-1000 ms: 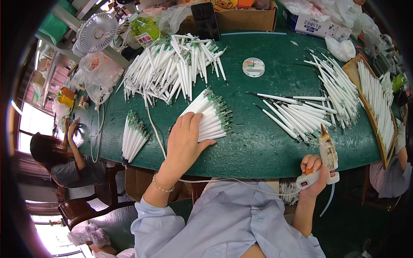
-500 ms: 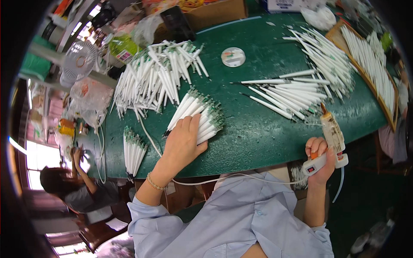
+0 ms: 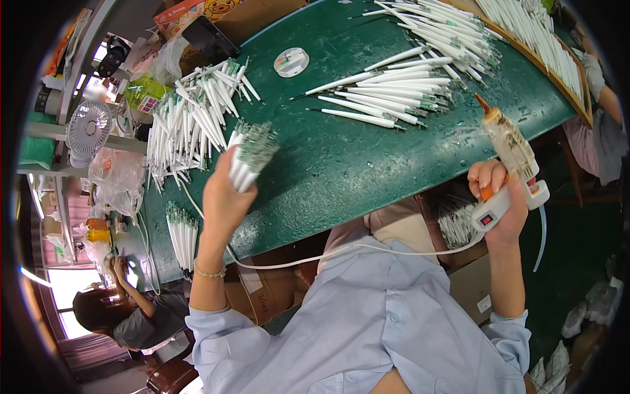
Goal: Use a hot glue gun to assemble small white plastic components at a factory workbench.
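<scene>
My left hand (image 3: 224, 196) is wrapped round a bundle of white pen-like sticks (image 3: 248, 157) with green tips, lifted above the green table. My right hand (image 3: 504, 203) grips a white hot glue gun (image 3: 510, 143) by its handle, its brown-stained nozzle pointing up and away. A smaller group of the same sticks (image 3: 182, 230) lies on the table left of my left hand. Beyond that hand spreads a large heap of sticks (image 3: 187, 125). Loose sticks (image 3: 387, 95) with dark pointed ends lie at the right, short of the glue gun.
A small round white dish (image 3: 291, 62) sits between the heaps. The glue gun's cord (image 3: 315, 261) runs leftward along the table edge. A wooden tray (image 3: 581, 108) of sticks stands far right. At the left are a fan (image 3: 90, 128) and a seated person (image 3: 141, 315).
My left hand has lifted the bundle of sticks and turned it more upright. The glue gun stays in my right hand. The whole view has shifted and turned slightly.
</scene>
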Motion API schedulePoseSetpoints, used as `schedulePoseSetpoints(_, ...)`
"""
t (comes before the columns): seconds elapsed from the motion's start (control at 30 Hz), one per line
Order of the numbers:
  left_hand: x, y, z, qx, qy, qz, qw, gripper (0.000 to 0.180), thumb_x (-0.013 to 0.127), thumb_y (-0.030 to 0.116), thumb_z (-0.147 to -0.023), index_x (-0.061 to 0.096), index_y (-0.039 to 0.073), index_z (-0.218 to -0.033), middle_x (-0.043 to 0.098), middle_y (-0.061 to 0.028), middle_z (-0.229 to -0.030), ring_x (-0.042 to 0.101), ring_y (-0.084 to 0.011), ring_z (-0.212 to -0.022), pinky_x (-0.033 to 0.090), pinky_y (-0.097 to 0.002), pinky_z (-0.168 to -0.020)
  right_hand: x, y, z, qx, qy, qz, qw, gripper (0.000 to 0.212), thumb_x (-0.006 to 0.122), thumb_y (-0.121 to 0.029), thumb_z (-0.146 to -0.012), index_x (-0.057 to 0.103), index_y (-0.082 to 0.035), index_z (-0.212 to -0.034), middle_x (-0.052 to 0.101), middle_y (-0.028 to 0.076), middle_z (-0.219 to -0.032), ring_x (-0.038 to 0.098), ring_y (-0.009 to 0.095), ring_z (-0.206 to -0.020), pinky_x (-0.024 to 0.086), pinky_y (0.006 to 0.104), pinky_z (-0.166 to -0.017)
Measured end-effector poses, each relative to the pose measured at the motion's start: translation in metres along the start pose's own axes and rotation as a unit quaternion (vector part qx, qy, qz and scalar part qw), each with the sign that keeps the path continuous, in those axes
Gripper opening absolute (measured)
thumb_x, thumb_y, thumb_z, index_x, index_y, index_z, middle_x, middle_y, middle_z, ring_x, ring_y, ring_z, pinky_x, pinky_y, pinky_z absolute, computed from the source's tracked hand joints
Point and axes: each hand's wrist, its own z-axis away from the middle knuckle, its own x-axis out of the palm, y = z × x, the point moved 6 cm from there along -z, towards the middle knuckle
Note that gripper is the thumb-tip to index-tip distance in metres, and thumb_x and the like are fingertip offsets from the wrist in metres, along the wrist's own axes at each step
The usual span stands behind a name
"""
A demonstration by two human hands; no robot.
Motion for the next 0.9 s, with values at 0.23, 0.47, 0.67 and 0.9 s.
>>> schedulePoseSetpoints(0.23,-0.011,0.106,0.053,0.082,-0.153,0.232,0.957,0.051,0.065,0.004,-0.063,0.049,0.003,-0.111,0.058,-0.0102,-0.098,0.057,-0.0214,-0.088,0.042,-0.0267,-0.079,-0.005,-0.001,-0.024,0.036,-0.071,0.002,0.997,0.034,0.038,-0.034,-0.090,0.051,-0.005,-0.076,0.056,0.013,-0.094,0.051,0.015,-0.081,0.041,0.0255,-0.069)
schedulePoseSetpoints(0.47,0.150,0.242,0.115,0.315,-0.431,0.312,0.786,0.043,0.058,0.001,-0.066,0.045,0.003,-0.107,0.058,-0.0159,-0.085,0.057,-0.0327,-0.075,0.046,-0.0391,-0.062,-0.003,-0.003,-0.039,0.036,-0.106,0.122,0.986,0.036,0.044,-0.041,-0.088,0.057,-0.007,-0.090,0.057,0.014,-0.103,0.054,0.018,-0.098,0.049,0.0250,-0.067)
schedulePoseSetpoints(0.67,0.267,0.288,0.151,0.434,-0.365,0.136,0.812,0.044,0.059,0.004,-0.065,0.046,0.002,-0.107,0.056,-0.0131,-0.079,0.057,-0.0296,-0.071,0.045,-0.0372,-0.059,-0.003,0.002,-0.026,0.080,-0.115,0.093,0.986,0.039,0.057,-0.037,-0.083,0.055,-0.005,-0.104,0.060,0.008,-0.095,0.057,0.014,-0.089,0.048,0.0261,-0.067)
schedulePoseSetpoints(0.9,0.249,0.289,0.140,0.463,-0.267,0.224,0.815,0.059,0.063,0.015,-0.070,0.039,0.003,-0.123,0.048,-0.0178,-0.109,0.043,-0.0292,-0.107,0.031,-0.0393,-0.094,-0.011,0.001,-0.026,0.074,-0.089,0.107,0.988,0.037,0.050,-0.040,-0.085,0.058,-0.005,-0.089,0.057,0.013,-0.101,0.057,0.021,-0.093,0.048,0.0258,-0.067)
